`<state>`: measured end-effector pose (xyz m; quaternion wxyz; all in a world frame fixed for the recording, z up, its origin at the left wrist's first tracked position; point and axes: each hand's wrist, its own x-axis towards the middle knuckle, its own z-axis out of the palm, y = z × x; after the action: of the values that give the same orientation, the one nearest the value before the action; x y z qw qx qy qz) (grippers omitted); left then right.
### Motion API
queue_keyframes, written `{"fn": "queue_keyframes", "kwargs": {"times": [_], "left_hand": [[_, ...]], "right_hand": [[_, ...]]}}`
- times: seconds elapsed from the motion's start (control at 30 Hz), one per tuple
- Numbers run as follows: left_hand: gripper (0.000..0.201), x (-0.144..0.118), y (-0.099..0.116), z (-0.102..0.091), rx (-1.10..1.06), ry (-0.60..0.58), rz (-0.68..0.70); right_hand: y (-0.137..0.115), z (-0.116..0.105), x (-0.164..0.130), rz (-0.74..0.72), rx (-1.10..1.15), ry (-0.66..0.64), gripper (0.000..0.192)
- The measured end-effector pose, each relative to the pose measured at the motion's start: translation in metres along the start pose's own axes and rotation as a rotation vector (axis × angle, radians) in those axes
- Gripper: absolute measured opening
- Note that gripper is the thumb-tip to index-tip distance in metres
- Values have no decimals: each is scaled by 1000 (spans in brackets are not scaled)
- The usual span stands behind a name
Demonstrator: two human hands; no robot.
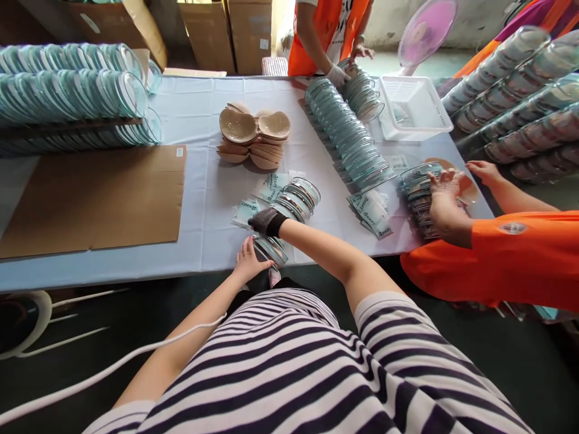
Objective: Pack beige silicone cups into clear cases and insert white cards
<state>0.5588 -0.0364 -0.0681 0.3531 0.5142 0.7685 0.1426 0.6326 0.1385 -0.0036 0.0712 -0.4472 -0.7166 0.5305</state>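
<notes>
My left hand point(248, 260) rests at the table's near edge, its fingers against a small stack of clear plastic packages point(270, 249). My right hand point(266, 221), in a black glove, reaches across above it and touches a row of clear round packages point(298, 199) beside teal printed cards point(253, 208). Whether the gloved fingers grip anything is hidden. A pile of beige bra cups point(253, 135) lies farther back on the light blue tablecloth point(203, 181).
A brown cardboard sheet point(94, 196) lies at left, with rows of packed clear cases point(72, 90) behind it. A long row of cases point(348, 132) and a white basket point(414, 108) are at right. Two people in orange work at the far side and right edge.
</notes>
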Motion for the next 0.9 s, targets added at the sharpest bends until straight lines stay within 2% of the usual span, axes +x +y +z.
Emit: {"fn": "queue_keyframes", "kwargs": {"times": [0.03,0.1,0.17,0.27,0.33,0.4,0.5,0.6,0.7,0.8,0.9], "left_hand": [[108,-1,0,1,-19,15,0],[107,-4,1,3,-62,26,-30],[108,-6,3,3,-90,11,-55],[108,-5,3,-2,-112,-22,-82],[107,-2,0,-6,-131,-27,-100],[108,2,-5,-12,-153,-6,-128],[111,9,-12,-20,-165,24,-164],[113,15,-11,-25,-140,-3,-113],[114,19,-7,-26,-138,-6,-81],[114,19,-5,-24,-206,3,-140],[111,15,-7,-19,-365,-20,-212]], "right_hand": [[2,-21,3,-91,-163,28,7],[14,-67,10,-188,-437,124,42],[34,-108,18,-81,-584,242,67],[68,-141,25,196,-593,273,76],[85,-144,27,253,-536,271,71],[96,-141,26,215,-533,299,66],[102,-136,25,174,-556,327,64],[103,-134,26,163,-560,340,64],[108,-135,24,154,-545,346,64],[117,-138,17,146,-498,358,63],[131,-145,6,163,-349,379,73]]}}
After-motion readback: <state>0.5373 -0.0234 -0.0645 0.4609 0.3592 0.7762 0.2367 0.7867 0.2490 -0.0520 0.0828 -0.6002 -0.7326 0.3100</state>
